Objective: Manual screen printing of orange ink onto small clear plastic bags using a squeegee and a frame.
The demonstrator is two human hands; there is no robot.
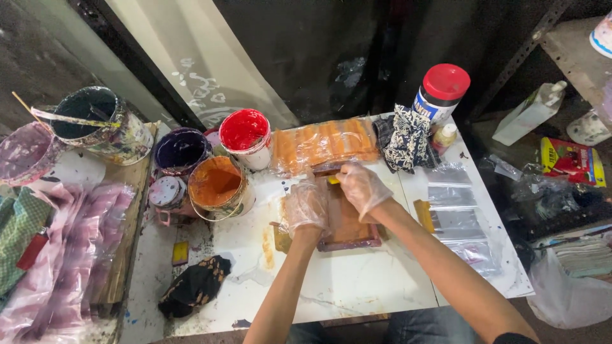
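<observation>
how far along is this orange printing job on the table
Looks done: a plastic-wrapped sheet above the frame already carries orange stripes, and the orange paint bucket stands open. In hand: both gloved hands, left hand and right hand, rest on the small wooden frame, the right pressing something at its top edge. Left: clear bags to the right look unprinted.
</observation>
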